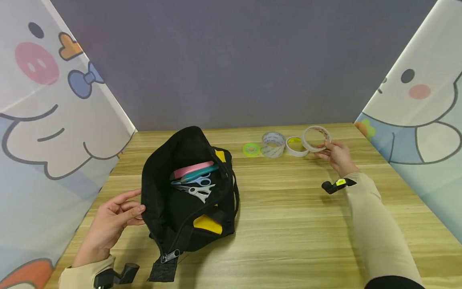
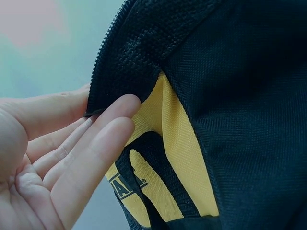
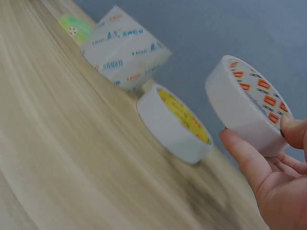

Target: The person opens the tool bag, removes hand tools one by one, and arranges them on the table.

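One white tape roll (image 3: pixel 237 117), orange-patterned inside, is pinched by right fingers (image 3: pixel 247 155); left fingers (image 2: pixel 91 153) pinch a black bag (image 1: pixel 153 172).

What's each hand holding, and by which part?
Right hand: white tape roll with orange-printed core, by one side. Left hand: black bag, by its opening's zippered edge.

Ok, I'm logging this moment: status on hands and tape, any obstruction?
Left hand pinching edge of black bag. Right hand holding up white tape roll. No obstruction visible.

Matt, coarse woven-cloth bag (image 2: pixel 220 110)
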`<move>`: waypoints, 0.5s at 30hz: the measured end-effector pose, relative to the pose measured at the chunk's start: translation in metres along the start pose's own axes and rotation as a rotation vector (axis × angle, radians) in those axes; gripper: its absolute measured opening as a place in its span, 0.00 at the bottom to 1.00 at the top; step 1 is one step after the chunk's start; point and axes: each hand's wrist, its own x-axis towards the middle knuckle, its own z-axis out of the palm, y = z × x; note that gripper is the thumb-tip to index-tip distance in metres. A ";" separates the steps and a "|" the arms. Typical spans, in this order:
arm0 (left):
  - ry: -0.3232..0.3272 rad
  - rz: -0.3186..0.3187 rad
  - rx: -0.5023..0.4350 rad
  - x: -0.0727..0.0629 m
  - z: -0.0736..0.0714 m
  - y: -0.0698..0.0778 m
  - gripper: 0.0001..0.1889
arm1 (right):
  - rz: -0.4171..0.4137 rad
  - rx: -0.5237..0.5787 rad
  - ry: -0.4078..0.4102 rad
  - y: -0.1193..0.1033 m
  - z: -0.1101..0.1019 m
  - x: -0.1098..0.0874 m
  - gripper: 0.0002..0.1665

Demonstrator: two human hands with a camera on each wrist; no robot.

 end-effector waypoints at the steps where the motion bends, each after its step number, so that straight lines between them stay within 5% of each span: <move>1: 0.000 0.001 0.001 0.000 0.000 0.000 0.28 | 0.016 0.016 0.015 0.000 -0.001 0.001 0.12; 6: 0.002 0.007 0.008 0.000 0.000 -0.001 0.29 | 0.115 0.116 0.095 0.001 -0.008 0.004 0.23; 11: 0.001 0.011 0.003 0.000 0.000 0.000 0.28 | 0.166 0.211 0.172 0.002 -0.015 0.007 0.17; 15: -0.008 0.011 -0.004 0.001 0.000 0.000 0.28 | 0.189 0.267 0.261 0.003 -0.019 0.009 0.34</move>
